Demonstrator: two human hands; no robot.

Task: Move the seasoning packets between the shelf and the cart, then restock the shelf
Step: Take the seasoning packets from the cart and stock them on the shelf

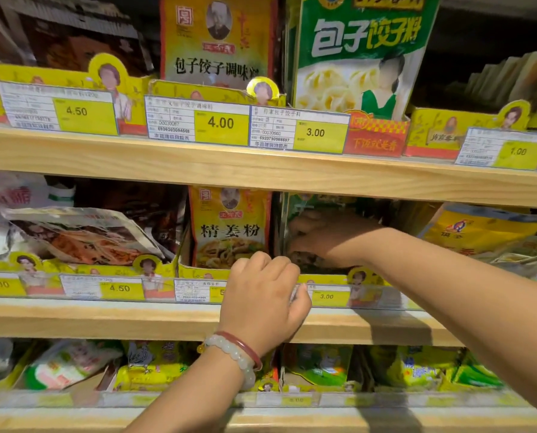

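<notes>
Yellow display box (323,278) under left grip (262,303), fingers curled; right grip (320,237) unclear among packets (320,203).

The single head-worn camera faced the wooden shelf (261,170) straight on from close range, tilted slightly down, taking in three tiers edge to edge, both forearms reaching in from the lower frame

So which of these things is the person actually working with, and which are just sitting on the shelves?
In the job:
right hand, reaching into the dark-green packets in the middle shelf's box
left hand, fingers curled at that box's front edge

Just sitting there:
ginger powder packet
big green dumpling packet
price tags, such as the 4.00 tag
bottom-shelf packets
</notes>
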